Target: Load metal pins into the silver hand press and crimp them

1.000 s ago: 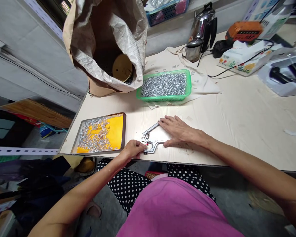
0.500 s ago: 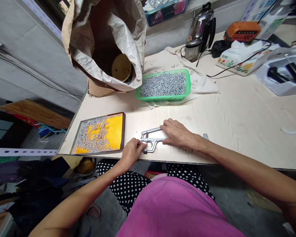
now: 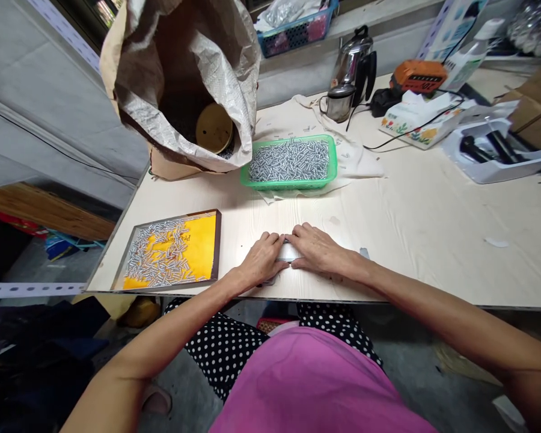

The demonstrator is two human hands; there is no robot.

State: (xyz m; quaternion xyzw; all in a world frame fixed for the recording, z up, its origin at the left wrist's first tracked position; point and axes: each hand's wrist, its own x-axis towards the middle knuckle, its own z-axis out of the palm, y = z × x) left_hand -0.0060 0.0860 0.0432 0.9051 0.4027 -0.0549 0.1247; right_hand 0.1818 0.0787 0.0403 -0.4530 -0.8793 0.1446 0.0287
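My table (image 3: 433,240) carries the metal pliers (image 3: 287,252) at its near edge, their long axis running left to right between my hands. My left hand (image 3: 261,260) lies curled over the head end, my right hand (image 3: 318,249) over the handles, both touching; how firmly either grips, I cannot tell.

Green basket (image 3: 324,179) of silvery pieces mid-table; open woven sack (image 3: 180,72) just left of basket; kettle (image 3: 349,69) behind; yellow-lined tray (image 3: 169,251) of pieces nearer, leftward; tissue box (image 3: 410,117) right.
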